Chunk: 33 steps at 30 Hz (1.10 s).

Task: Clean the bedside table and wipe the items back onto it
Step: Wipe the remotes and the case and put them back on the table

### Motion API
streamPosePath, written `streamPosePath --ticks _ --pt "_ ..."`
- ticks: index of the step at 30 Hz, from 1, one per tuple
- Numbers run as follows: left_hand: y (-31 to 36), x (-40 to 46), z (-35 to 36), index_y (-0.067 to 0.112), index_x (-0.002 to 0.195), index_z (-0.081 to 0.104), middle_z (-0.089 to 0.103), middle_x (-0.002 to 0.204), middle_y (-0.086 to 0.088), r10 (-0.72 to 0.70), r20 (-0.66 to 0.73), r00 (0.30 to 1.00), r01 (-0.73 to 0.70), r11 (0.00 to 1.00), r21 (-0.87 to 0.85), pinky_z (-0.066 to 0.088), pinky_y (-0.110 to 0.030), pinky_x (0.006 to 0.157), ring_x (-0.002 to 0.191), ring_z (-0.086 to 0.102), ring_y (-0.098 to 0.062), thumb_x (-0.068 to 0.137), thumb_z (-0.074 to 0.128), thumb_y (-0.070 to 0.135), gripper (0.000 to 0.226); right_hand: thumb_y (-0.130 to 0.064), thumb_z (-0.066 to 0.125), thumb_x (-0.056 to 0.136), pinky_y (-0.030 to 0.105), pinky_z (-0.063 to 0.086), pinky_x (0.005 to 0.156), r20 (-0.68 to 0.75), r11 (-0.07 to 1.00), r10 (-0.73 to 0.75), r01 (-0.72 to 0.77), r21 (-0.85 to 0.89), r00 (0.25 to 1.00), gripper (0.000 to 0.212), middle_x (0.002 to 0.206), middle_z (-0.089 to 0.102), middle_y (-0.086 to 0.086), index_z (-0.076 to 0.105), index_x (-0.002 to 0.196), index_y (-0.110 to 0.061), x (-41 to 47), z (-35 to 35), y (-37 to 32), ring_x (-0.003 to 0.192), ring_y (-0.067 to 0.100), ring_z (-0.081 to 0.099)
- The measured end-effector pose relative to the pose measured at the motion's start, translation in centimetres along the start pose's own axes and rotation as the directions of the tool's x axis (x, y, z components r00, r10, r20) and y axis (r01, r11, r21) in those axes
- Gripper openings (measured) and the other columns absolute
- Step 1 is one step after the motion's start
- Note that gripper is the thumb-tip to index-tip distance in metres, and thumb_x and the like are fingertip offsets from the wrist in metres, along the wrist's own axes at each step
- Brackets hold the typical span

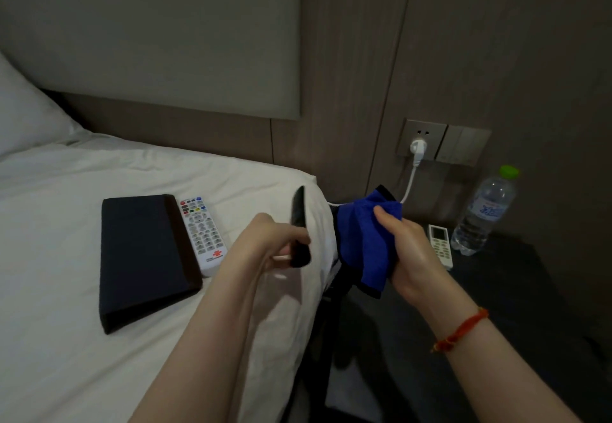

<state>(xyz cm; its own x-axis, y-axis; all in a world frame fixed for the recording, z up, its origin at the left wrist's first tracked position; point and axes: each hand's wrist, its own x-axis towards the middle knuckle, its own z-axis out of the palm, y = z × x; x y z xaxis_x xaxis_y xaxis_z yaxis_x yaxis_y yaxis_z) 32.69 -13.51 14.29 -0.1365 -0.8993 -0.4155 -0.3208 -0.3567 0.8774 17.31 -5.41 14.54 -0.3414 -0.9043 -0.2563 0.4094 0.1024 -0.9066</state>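
— Over the bed's edge, what do the fingers hold?
— Left hand point(275, 240) grips a slim black object point(299, 227); right hand point(405, 250) clutches a blue cloth point(366, 240).
— And beyond?
— On the bed point(82, 190): a dark folder point(142, 257), a white remote point(202, 233) beside it. On the dark worktop point(496, 290): a small remote point(441, 245), a bottle point(485, 213).

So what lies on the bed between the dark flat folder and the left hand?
In the head view, a white TV remote lies there, alongside the dark flat folder, short of the left hand, which holds a slim black object.
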Motion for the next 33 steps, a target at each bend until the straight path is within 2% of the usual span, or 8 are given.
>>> streamPosePath --ticks 5,9,14,18,22,25,29,33 --pt "0.7 -5.8 3.3 0.004 0.106 0.06 0.066 0.09 -0.007 0.074 0.206 0.976 -0.045 0.989 -0.143 0.054 -0.026 0.061 0.08 0.063 -0.013 0.074 0.071 -0.001 0.034 -0.023 0.049 0.093 0.036 0.049 0.083 0.036 0.969 0.059 -0.066 0.239 0.998 0.018 0.105 0.064 0.01 0.06 0.102 -0.013 -1.9 -0.9 -1.3 0.097 0.024 0.061" --pt "0.1 -8.5 5.9 0.011 0.119 0.059 0.064 0.079 0.007 0.245 0.193 0.95 -0.228 0.968 -0.103 0.056 -0.021 0.067 0.073 0.063 -0.004 0.074 0.07 -0.002 0.048 -0.038 0.042 0.091 0.049 0.037 0.105 0.281 0.891 0.065 -0.182 0.417 0.958 0.045 0.127 0.058 0.019 0.053 0.124 -0.009 -4.2 -2.9 -2.6 0.12 0.035 0.054" --pt "0.0 -10.8 8.2 0.027 0.104 0.064 0.059 0.072 0.017 0.405 0.169 0.899 -0.403 0.914 -0.046 0.049 -0.011 0.058 0.065 0.058 0.007 0.071 0.075 0.004 0.042 -0.04 0.033 0.095 0.049 0.053 0.084 0.378 0.885 0.033 -0.203 0.419 0.925 0.05 0.125 0.06 0.021 0.05 0.128 -0.007 -6.5 -5.6 -3.5 0.111 0.036 0.061" --pt "0.1 -12.0 9.8 0.039 0.071 0.059 0.064 0.06 0.018 0.498 0.154 0.853 -0.512 0.857 0.064 0.052 -0.013 0.062 0.064 0.063 0.005 0.067 0.076 0.004 0.039 -0.014 0.043 0.089 0.041 0.055 0.082 0.347 0.921 0.051 -0.178 0.347 0.936 0.031 0.111 0.067 0.02 0.059 0.113 -0.002 -8.0 -6.9 -3.5 0.098 0.029 0.068" --pt "-0.2 -13.1 11.5 0.027 0.096 0.068 0.071 0.082 0.009 0.559 0.2 0.805 -0.593 0.77 0.235 0.056 -0.028 0.078 0.08 0.067 -0.005 0.066 0.072 0.01 0.034 -0.011 0.05 0.091 0.023 0.057 0.072 0.17 0.996 -0.034 0.049 -0.081 0.985 0.023 0.098 0.071 0.009 0.06 0.111 -0.006 -8.7 -7.6 -2.3 0.088 0.017 0.069" --pt "-0.4 -14.0 12.6 0.025 0.098 0.069 0.072 0.082 0.007 0.584 0.215 0.783 -0.622 0.735 0.27 0.057 -0.032 0.077 0.08 0.068 -0.007 0.063 0.073 0.014 0.037 -0.014 0.058 0.088 0.026 0.053 0.075 -0.076 0.927 -0.25 0.216 -0.308 0.965 0.021 0.099 0.068 0.013 0.061 0.106 -0.005 -8.7 -8.3 -1.9 0.088 0.021 0.066" --pt "0.4 -15.6 13.7 0.037 0.101 0.065 0.066 0.08 0.016 0.623 0.227 0.748 -0.663 0.69 0.289 0.053 -0.022 0.076 0.078 0.063 -0.001 0.059 0.078 0.015 0.049 -0.019 0.058 0.088 0.023 0.052 0.067 -0.21 0.897 -0.396 0.327 -0.296 0.894 0.016 0.088 0.068 0.007 0.062 0.099 -0.008 -8.4 -9.3 -4.3 0.081 0.018 0.066" --pt "0.9 -16.1 14.3 0.021 0.111 0.068 0.069 0.087 0.008 0.656 0.2 0.728 -0.683 0.667 0.297 0.053 -0.024 0.08 0.08 0.061 -0.003 0.057 0.079 0.018 0.056 -0.019 0.055 0.09 0.027 0.054 0.074 -0.226 0.915 -0.388 0.345 -0.207 0.894 0.018 0.095 0.067 0.008 0.061 0.105 -0.009 -8.7 -9.5 -5.3 0.087 0.02 0.066"
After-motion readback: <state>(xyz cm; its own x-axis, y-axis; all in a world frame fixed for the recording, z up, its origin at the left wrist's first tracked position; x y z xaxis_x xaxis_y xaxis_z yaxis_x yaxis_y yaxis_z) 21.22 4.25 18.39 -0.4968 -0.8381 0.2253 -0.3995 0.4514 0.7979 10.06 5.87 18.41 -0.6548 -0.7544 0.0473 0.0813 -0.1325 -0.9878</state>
